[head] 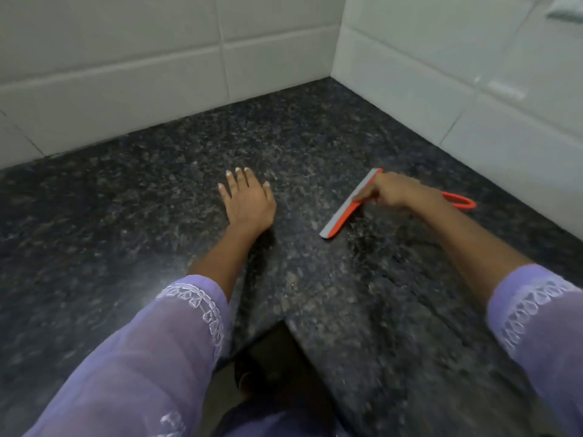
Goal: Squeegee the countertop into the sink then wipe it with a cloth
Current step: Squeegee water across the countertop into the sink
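- While the left hand (247,201) lies flat, fingers straight, on the dark counter (126,216), the right hand (389,190) grips the squeegee (344,212).
- Its blade rests on the counter near the tiled corner.

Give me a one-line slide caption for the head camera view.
Right hand holds orange squeegee on dark granite countertop; left hand rests flat.

I count one orange squeegee (344,207), two hands, two lilac sleeves and one dark speckled surface (126,200).
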